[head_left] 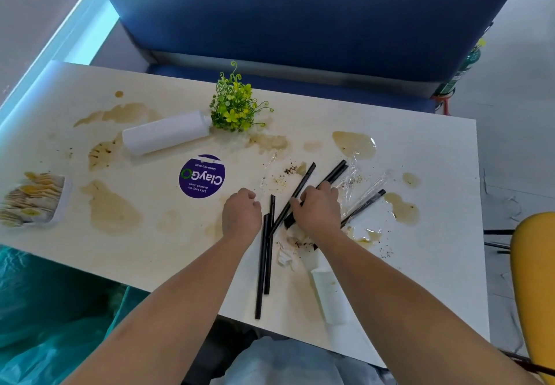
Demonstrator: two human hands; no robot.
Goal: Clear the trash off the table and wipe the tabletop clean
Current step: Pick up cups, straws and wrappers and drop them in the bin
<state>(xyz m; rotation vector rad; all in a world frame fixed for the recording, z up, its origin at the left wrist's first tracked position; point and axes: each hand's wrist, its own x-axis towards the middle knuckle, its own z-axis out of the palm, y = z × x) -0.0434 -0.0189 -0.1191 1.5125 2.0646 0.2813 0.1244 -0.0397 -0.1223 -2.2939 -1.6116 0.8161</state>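
Several black straws lie gripped by right hand fingers near "ClayGo" sticker; left hand fingers curled empty.

A person is appearing bare-armed before a head-worn camera: the left forearm and the right forearm are showing uncovered along their whole visible length, from the picture's lower edge up to the wrists. The left hand and the right hand are showing bare as well. Between the arms, at the bottom edge, the person is wearing a pale, bluish-white garment of thin, softly creased fabric. Only a patch is showing, so which piece of clothing it is cannot be told.
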